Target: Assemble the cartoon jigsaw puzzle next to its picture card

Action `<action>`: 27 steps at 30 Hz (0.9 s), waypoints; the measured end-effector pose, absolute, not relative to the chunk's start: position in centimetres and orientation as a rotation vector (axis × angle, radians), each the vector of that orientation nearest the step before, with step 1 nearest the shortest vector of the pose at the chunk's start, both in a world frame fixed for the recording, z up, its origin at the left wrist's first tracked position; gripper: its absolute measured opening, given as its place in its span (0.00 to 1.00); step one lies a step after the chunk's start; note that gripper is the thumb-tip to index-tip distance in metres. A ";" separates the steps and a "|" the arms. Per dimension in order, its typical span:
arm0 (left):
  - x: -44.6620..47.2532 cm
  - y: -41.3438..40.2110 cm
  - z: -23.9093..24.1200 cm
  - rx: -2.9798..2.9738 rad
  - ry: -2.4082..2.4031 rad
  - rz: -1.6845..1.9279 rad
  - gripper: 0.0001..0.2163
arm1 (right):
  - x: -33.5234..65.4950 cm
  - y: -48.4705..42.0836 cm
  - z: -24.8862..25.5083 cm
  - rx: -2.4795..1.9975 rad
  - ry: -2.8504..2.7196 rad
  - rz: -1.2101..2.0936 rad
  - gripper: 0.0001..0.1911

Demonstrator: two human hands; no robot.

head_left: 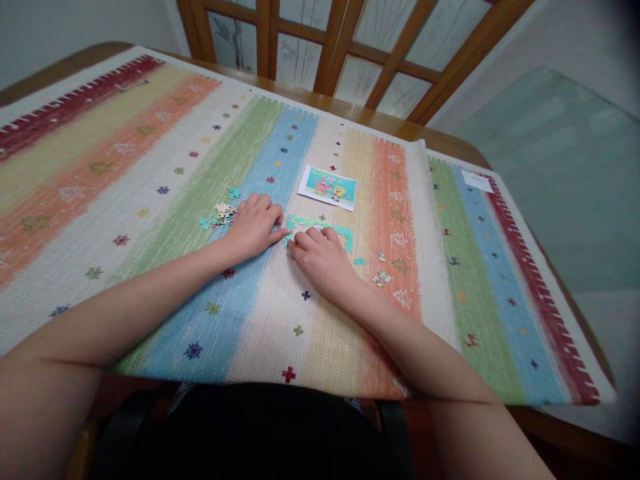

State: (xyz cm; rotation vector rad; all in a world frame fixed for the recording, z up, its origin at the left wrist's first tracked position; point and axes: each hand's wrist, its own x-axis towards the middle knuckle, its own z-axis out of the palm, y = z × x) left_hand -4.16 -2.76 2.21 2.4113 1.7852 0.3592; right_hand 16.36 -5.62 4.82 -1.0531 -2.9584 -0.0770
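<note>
A partly joined jigsaw puzzle (346,235) with a turquoise border lies flat in front of me. My right hand (320,257) is over its lower left part, fingers bent down and together; whatever is under the fingertips is hidden. My left hand (256,223) rests beside the puzzle's left edge, its fingers loosely curled and its thumb stretched out to that edge. Close to the left hand's far side is a pile of loose puzzle pieces (223,215), with a turquoise piece (233,193) just above. Another turquoise piece (359,261) lies right of the puzzle.
Behind the puzzle lies a picture card (327,189) with cartoon figures. Several pieces (381,278) are at the right on the orange stripe. A white paper slip (477,181) is near the far right corner. The striped tablecloth (280,320) covers the table; a glass-paned wooden door (320,50) stands behind.
</note>
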 end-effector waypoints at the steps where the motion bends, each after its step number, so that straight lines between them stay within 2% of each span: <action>1: -4.2 -2.8 2.1 2.415 1.781 0.369 0.11 | 16.3 -6.1 4.9 -1.032 -2.976 -0.128 0.19; 15: -4.3 -2.7 2.0 2.472 1.776 0.359 0.10 | 14.8 -7.4 4.3 -1.017 -2.994 -0.239 0.22; 18: -4.3 -2.7 2.0 2.460 1.771 0.382 0.09 | 14.9 -6.2 5.1 -1.056 -2.977 -0.118 0.20; 22: -4.3 -2.6 2.0 2.460 1.773 0.397 0.11 | 16.8 -3.3 6.9 -1.182 -2.860 0.225 0.18; 27: -4.4 -2.9 1.8 2.592 1.701 0.498 0.10 | 22.4 -0.9 7.8 -1.239 -2.453 0.355 0.15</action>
